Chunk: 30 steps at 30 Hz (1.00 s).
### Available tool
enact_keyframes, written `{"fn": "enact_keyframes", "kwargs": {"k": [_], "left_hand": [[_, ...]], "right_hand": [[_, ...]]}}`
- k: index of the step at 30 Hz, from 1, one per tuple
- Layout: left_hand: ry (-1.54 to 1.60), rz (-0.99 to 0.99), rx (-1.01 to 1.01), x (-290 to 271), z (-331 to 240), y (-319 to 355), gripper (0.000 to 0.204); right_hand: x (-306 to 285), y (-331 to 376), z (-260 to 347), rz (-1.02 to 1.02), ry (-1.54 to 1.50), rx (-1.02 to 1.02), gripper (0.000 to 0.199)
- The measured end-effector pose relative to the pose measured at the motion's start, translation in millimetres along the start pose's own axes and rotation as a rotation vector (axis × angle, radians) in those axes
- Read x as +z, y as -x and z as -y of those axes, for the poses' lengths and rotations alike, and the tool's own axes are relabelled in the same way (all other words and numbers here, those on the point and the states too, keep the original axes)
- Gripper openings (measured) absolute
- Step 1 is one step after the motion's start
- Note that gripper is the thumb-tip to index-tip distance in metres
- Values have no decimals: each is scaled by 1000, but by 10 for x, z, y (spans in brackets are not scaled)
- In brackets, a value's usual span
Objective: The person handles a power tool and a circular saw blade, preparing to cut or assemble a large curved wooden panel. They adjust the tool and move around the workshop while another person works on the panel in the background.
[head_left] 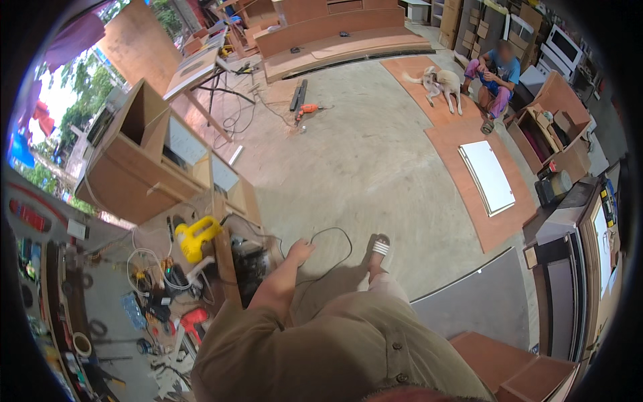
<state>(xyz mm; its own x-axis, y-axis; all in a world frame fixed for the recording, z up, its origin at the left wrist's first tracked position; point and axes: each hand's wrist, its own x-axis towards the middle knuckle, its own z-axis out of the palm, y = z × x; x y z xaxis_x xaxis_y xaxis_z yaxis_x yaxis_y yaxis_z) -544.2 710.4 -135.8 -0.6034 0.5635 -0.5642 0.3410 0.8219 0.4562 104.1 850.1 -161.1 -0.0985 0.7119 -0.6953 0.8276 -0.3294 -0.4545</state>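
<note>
My left hand (301, 252) is low in front of me, left of my sandalled foot (380, 246). Its fingers are closed on a thin black power cord (350, 249), which loops out to the right of the hand and trails back over the concrete. To the left of this hand stands an open wooden compartment (251, 261) with dark contents that I cannot make out. A yellow power tool (196, 239), perhaps a blower, rests on the cluttered surface beside it. My right hand does not show.
A wooden cabinet frame (134, 161) stands at left. An orange drill (306, 112) with a cord lies farther ahead on the floor. White panels (487, 177) rest on brown board at right. Beyond them are a lying dog (442, 84) and a seated person (499, 74). A grey sheet (479, 295) lies near right.
</note>
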Motion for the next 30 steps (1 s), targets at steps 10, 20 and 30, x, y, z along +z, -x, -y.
{"fn": "enact_keyframes", "kwargs": {"k": [10,20,30], "left_hand": [[-13,186,-321,-622,-469,-903,61],[117,266,-527,-715,-1175,-2615,56],[15,111,-182,-2467,-3099,-6719,70]], "right_hand": [[-474,-2841,1773,209,396,-72,39],[-1820,-5283,5967,-197,35,-480,30],[-1348,-5879,7203,109,169,-118,30]]}}
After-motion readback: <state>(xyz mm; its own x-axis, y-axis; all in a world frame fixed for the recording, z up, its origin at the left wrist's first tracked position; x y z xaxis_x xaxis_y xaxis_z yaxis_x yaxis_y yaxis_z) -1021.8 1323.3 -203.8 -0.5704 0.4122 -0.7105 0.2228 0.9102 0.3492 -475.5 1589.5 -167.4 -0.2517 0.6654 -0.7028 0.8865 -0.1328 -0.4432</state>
